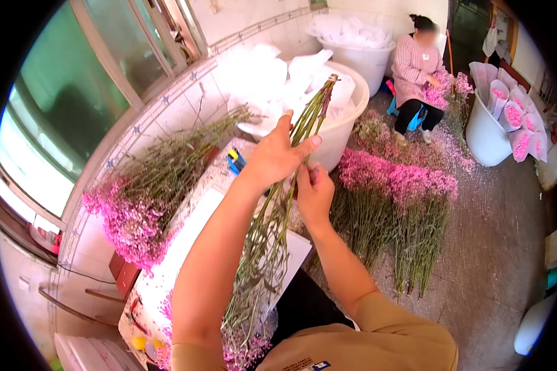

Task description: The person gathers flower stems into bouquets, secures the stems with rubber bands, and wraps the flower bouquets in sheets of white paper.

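In the head view, a bunch of cut stems (320,106) runs from the upper middle of the frame, where the bare ends gather, down to the lower middle, where leafy stalks finish in pink flower heads. The left hand (281,151), at the centre, is closed around the upper stems, its thumb lying across them. Just below and to the right, the right hand (315,190) is curled against the same stems, its thumb raised beside bent fingers; whether it pinches them I cannot tell. A white board (298,252) lies beneath the bunch. On the left, a heap of pink flowers (133,213) spreads along the desk (130,326), and a blue-and-yellow tool (235,162) sits near the left forearm. Behind the hands, at upper centre, stands a white tub (360,102) full of pale wrapping, with a second tub (374,69) beyond it. Right of centre, flower bunches (408,210) lie on the floor (489,247), their blooms towards the top of the frame. At upper right, a person in a striped top (413,71) sits on a blue stool (392,107) holding pink flowers, near a white tub of wrapped bouquets (512,114).
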`<state>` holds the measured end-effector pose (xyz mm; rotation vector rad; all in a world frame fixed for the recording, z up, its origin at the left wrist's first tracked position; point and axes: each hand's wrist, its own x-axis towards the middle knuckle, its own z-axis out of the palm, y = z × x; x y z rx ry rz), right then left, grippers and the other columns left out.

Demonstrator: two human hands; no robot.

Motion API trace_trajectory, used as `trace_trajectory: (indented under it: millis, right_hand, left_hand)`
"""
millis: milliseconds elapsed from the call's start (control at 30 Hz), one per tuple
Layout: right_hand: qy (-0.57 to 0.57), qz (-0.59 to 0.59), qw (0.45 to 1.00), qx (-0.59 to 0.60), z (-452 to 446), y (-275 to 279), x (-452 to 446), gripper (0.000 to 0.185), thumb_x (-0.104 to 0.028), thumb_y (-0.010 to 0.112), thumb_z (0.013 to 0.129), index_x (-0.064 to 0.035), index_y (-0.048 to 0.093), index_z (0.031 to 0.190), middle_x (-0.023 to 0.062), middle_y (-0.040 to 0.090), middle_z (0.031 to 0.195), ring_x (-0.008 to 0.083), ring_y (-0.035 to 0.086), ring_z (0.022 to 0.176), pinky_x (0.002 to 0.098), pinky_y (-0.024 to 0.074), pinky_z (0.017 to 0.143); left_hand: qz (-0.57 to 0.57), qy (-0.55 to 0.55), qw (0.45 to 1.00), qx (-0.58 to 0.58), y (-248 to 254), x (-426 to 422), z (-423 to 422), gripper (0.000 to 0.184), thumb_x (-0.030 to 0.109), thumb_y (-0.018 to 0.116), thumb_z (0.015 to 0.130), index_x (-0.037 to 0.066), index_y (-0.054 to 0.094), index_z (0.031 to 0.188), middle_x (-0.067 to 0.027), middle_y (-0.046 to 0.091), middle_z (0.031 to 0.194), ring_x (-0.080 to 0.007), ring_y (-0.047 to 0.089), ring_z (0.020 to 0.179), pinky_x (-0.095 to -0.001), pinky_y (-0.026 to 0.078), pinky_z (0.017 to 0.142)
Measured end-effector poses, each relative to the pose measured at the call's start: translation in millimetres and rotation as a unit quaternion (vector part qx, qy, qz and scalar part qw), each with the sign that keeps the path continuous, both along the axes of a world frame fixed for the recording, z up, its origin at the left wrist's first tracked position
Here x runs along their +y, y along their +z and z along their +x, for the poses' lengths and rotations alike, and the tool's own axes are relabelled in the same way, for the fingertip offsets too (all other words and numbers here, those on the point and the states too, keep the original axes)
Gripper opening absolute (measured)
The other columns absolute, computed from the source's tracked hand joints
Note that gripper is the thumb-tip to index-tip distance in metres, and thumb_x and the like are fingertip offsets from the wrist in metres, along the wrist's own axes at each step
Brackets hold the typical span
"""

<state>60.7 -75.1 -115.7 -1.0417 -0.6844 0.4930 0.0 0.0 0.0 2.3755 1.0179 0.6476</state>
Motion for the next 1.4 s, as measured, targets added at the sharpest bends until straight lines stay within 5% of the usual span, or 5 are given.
trace_trajectory:
  millis: [200,1033,1167,1267,1400]
  right_hand:
    - [-0.008,0.072,0.997,-0.005,-3.8,30.4,-22.8,0.023,-0.020,0.058,0.105,-0.0003,0.064,0.097,0.0000,0.057,0.064,0.0066,0.052,0.055,0.0259,0.0412,0.051]
    - [-0.088,0.159,0.982,0.053,-3.4,42.4,-14.8,0.023,-0.020,0.056,0.107,-0.0020,0.064,0.096,-0.0045,0.052,0.073,0.0039,0.043,0.066,0.0233,0.0363,0.058]
    - [-0.071,0.113,0.989,0.060,0.9,25.9,6.4,0.027,-0.024,0.057,0.107,-0.0002,0.066,0.099,-0.0009,0.060,0.083,0.0059,0.049,0.072,0.0234,0.0398,0.063]
    - [0.021,-0.020,0.985,0.169,28.5,-26.4,35.7,0.022,-0.022,0.060,0.104,-0.0026,0.069,0.101,0.0013,0.067,0.087,0.0111,0.057,0.072,0.0278,0.0468,0.063]
    - [0.018,-0.147,0.988,-0.031,75.4,-116.6,81.9,0.020,-0.022,0.067,0.098,-0.0025,0.070,0.099,0.0031,0.067,0.083,0.0142,0.060,0.066,0.0305,0.0467,0.054]
  left_hand:
    - [-0.351,-0.173,0.891,-0.227,16.1,-4.3,13.3,0.036,0.022,0.060,0.104,0.004,0.053,0.134,-0.0049,0.067,0.103,-0.0109,0.059,0.082,-0.0274,0.052,0.072]
    - [-0.331,-0.152,0.883,-0.296,-8.7,-24.6,21.1,0.022,0.017,0.056,0.106,0.008,0.061,0.126,0.0005,0.063,0.098,-0.0064,0.057,0.087,-0.0229,0.050,0.076]
    - [-0.141,-0.084,0.967,-0.197,-30.3,-4.3,17.3,0.047,0.025,0.053,0.108,-0.001,0.046,0.146,-0.0085,0.066,0.117,-0.0160,0.061,0.103,-0.0292,0.051,0.091]
    - [0.101,0.037,0.993,-0.044,-53.4,-12.8,-11.9,0.055,0.036,0.054,0.102,-0.008,0.050,0.134,-0.0347,0.061,0.121,-0.0481,0.059,0.114,-0.0517,0.046,0.100]
    - [-0.024,-0.095,0.987,-0.126,-60.2,-131.1,-105.7,0.032,0.019,0.064,0.092,-0.004,0.057,0.113,-0.0274,0.064,0.106,-0.0476,0.061,0.102,-0.0547,0.049,0.088]
